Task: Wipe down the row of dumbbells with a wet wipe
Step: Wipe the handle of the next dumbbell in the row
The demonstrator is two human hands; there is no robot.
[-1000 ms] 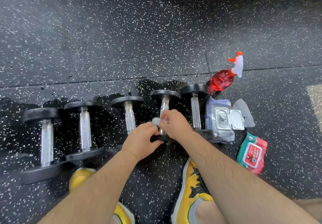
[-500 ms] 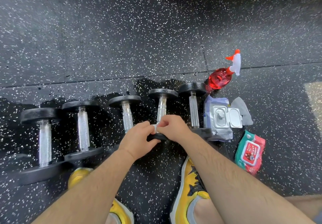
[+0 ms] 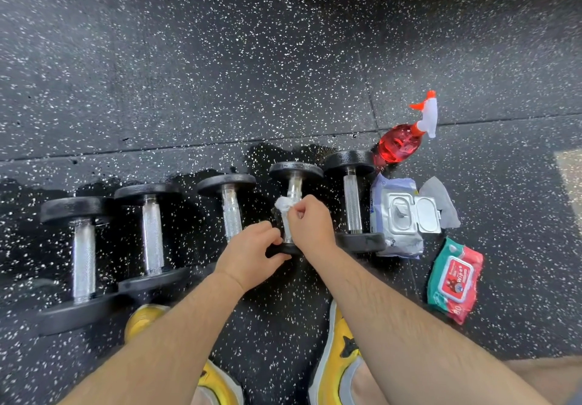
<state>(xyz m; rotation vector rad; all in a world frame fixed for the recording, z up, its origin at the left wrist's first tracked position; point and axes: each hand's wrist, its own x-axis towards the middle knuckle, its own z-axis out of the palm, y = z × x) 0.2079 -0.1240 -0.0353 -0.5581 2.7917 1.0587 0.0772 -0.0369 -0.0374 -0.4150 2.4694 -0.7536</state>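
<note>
Frame centre: right hand [image 3: 310, 222] pinches limp white wet wipe [image 3: 283, 206] on chrome handle of black-plated dumbbell [image 3: 296, 170]; left hand [image 3: 248, 255] grips near plate. Likely heavy, may roll: brace plate.

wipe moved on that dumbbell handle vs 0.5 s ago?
Yes. The wet wipe, pinched by the right hand, has shifted up the dumbbell handle, toward its far plate.

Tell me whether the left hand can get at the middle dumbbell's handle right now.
Probably yes. The left hand sits just beside the middle dumbbell's handle, and nothing lies over that handle. It would first have to let go of the fourth dumbbell from the left, whose near plate it grips.
</note>
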